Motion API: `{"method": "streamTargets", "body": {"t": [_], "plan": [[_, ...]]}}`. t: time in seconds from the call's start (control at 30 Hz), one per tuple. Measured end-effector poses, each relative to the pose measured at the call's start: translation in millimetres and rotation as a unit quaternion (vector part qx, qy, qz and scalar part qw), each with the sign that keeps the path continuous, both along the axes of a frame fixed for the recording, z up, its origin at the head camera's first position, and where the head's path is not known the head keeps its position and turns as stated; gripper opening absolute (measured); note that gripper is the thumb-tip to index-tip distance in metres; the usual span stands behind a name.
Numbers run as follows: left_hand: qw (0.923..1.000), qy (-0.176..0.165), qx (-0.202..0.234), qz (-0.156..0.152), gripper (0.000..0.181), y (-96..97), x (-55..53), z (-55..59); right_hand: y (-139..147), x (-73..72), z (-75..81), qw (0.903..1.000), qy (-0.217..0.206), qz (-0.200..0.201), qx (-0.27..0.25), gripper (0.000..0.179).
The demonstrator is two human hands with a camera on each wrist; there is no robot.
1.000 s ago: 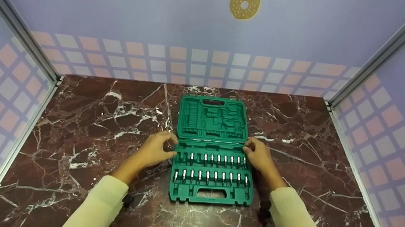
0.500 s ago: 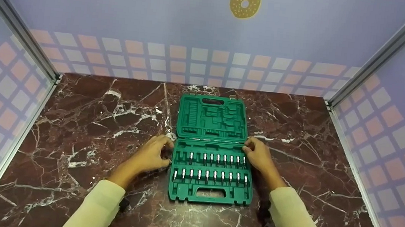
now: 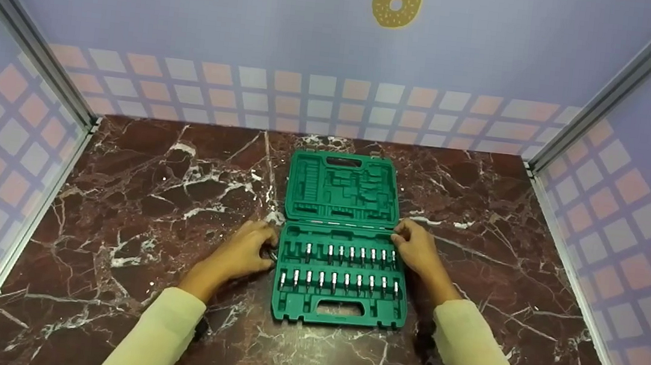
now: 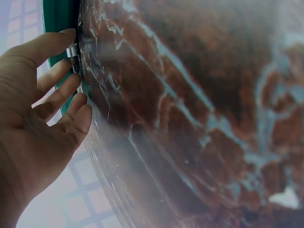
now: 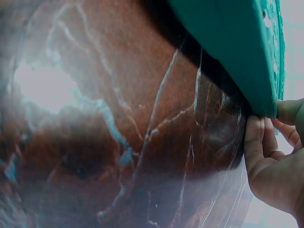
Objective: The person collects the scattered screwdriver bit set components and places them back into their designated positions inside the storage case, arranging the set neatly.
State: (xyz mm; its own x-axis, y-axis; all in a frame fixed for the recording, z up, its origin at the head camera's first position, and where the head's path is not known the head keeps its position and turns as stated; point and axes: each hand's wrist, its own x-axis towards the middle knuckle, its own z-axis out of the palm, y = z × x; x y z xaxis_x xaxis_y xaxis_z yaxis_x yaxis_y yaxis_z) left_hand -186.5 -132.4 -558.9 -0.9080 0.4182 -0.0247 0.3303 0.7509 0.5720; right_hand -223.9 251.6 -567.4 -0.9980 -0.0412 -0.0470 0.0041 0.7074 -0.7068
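Observation:
A green plastic tool case (image 3: 339,314) lies open on the marble table, lid folded back. Two rows of silver bit sockets (image 3: 346,282) stand in its lower half, with some slots vacant in the upper row. Just outside the case's left side, my left hand (image 3: 245,251) pinches a small silver bit socket (image 4: 72,51) between thumb and index finger, low over the table; its other fingers curve loosely. My right hand (image 3: 418,253) grips the case's right side near the hinge, thumb (image 5: 287,111) on the edge and fingers lower, against the table.
The dark red marble tabletop (image 3: 135,205) extends around the case. A back wall (image 3: 257,30) and side walls with checkered bands enclose it. The case lid (image 3: 296,173) has vacant moulded recesses.
My left hand has moved off the case's left edge, down and left to the table beside it, and now pinches a bit socket. My right hand stays on the case.

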Motion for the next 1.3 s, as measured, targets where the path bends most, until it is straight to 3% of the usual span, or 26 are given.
{"method": "streamTargets", "body": {"t": [0.53, 0.93, 1.17, 1.3], "plan": [[0.9997, 0.008, -0.010, -0.021, 0.020, 1.6, -4.2, -9.3, -0.5, -0.1, -1.4, 1.0000, 0.009, -0.002, 0.002, 0.007], [0.9982, 0.007, 0.046, -0.039, 0.020, 1.9, -3.3, -8.2, -1.3, 0.1, -0.1, 0.9999, -0.006, 0.002, 0.008, 0.007], [0.9976, -0.015, 0.060, -0.031, 0.020, -1.2, -4.0, -5.3, -2.2, -0.3, -1.5, 0.9999, 0.010, 0.004, 0.004, 0.005], [0.9969, -0.009, 0.074, -0.025, 0.020, -3.3, -5.5, -2.0, -2.0, -1.5, -1.2, 1.0000, 0.007, 0.002, 0.001, 0.005]]}}
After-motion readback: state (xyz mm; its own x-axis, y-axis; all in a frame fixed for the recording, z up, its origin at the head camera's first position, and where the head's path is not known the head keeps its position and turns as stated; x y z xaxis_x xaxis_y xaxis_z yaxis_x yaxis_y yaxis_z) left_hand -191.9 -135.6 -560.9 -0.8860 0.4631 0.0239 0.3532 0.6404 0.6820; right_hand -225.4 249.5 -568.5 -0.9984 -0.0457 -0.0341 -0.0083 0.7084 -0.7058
